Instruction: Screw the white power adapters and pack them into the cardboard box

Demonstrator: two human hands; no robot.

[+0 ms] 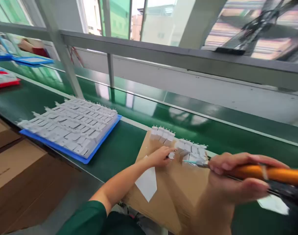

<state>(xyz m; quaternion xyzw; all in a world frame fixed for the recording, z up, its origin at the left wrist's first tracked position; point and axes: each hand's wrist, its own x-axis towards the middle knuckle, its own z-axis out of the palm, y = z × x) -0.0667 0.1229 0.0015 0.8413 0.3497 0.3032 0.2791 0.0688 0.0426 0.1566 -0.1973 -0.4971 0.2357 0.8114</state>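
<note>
My left hand (162,156) is closed over the cardboard sheet (188,182), its fingertips pinching a small white part (171,155). In my right hand (234,173), at the right, is an orange electric screwdriver (281,174), partly blurred, with its thin light-blue tip pointing left. That tip is close to a group of white plug-like parts (191,148) with small prongs, standing on the sheet's far edge. Another short row of such parts (163,134) stands just left of them. A piece of white paper (147,182) lies under my left forearm.
A blue tray (102,143) packed with rows of white parts sits on the green bench to the left. Cardboard boxes (21,182) stand at lower left. A grey metal rail (144,49) crosses behind the bench. Red (7,83) and blue trays (33,61) lie farther left.
</note>
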